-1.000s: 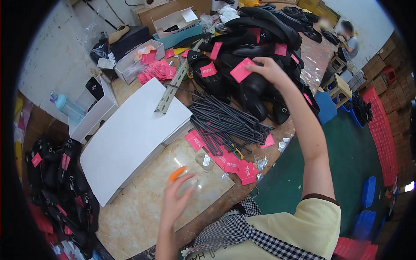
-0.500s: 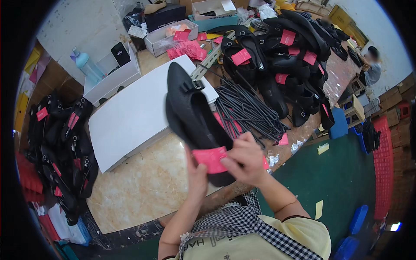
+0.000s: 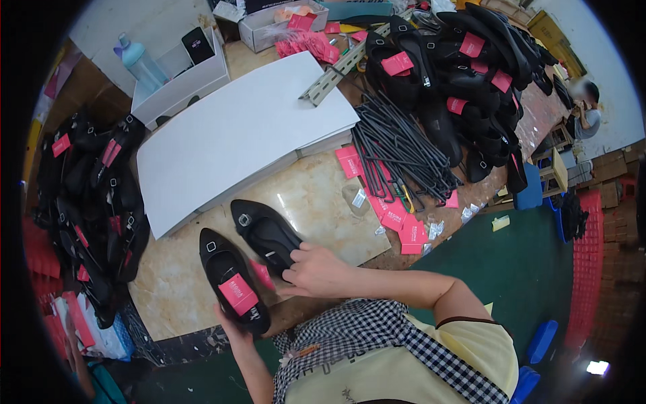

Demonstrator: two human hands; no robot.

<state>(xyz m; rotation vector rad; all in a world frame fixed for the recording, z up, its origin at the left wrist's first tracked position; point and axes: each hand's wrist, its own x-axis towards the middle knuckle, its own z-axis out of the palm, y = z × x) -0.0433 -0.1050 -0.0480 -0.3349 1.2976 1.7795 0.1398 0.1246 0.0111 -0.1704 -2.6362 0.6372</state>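
Observation:
Two black pointed flat shoes are in front of me over the front part of the table, toes pointing away. My left hand point(image 3: 233, 331) grips the heel end of the left shoe point(image 3: 214, 264); its fingers are partly hidden behind it. A pink card tag point(image 3: 238, 294) lies across that shoe's opening, and a square buckle sits on its toe. My right hand point(image 3: 321, 271) is closed on the side and heel of the right shoe point(image 3: 259, 225), which also has a buckle. Between the shoes, a second pink tag point(image 3: 262, 275) shows near my right fingers.
Ahead lies a large white board stack point(image 3: 242, 128) with a perforated metal angle bar point(image 3: 336, 77). Dark thin rods point(image 3: 404, 148) and pink tags point(image 3: 412, 234) lie right of it. Black shoes pile up at right point(image 3: 471, 87) and left point(image 3: 91, 215). A person point(image 3: 587, 111) sits far right.
The shoes, held up together in both hands before, are now lower, nearer me and apart, one per hand. The view has shifted, and the tags beside the rods show more.

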